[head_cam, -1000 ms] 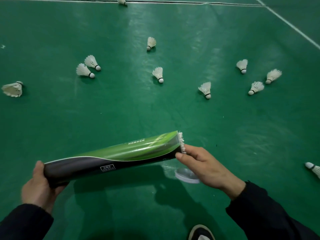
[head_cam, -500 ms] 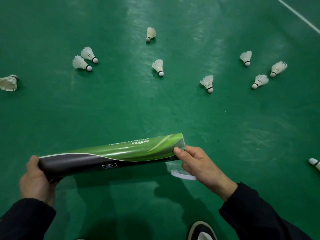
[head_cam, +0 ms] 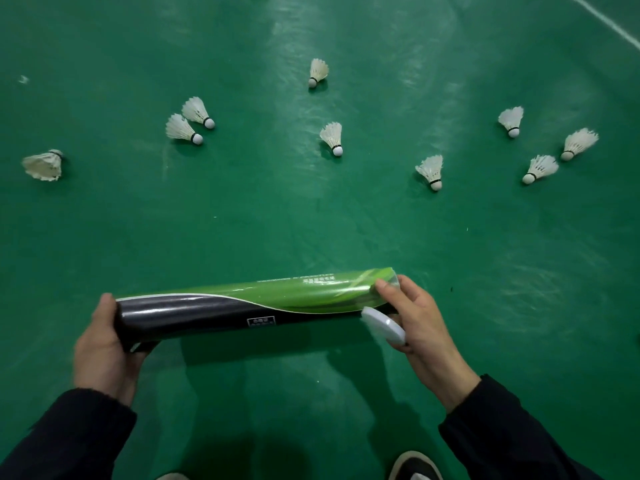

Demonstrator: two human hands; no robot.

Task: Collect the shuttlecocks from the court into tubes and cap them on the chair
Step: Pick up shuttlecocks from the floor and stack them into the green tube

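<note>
- Your left hand (head_cam: 104, 344) grips the black near-left end of the tube (head_cam: 249, 304), fingers curled round it.
- The tube lies roughly level above the green court floor (head_cam: 311, 220), black at the left, green at the right, with a small label on its near side.
- Your right hand (head_cam: 417, 318) is at the tube's right end. The thumb presses on the green rim, and the curled fingers hold a white cap (head_cam: 382, 325) just below the mouth.
- The cap is tilted and is not seated on the tube.
- Nine shuttlecocks lie on the floor beyond the tube:
- one at the far left (head_cam: 43, 165), lying on its side;
- a pair (head_cam: 190, 121) left of centre, just beside each other;
- one far centre (head_cam: 318, 72) and one nearer centre (head_cam: 333, 137);
- one right of centre (head_cam: 431, 171);
- three at the far right (head_cam: 554, 150), near one another.
- A white court line (head_cam: 606, 24) crosses the far right corner.
- A dark shoe (head_cam: 414, 465) shows at the near edge, below your right sleeve (head_cam: 502, 434).
</note>
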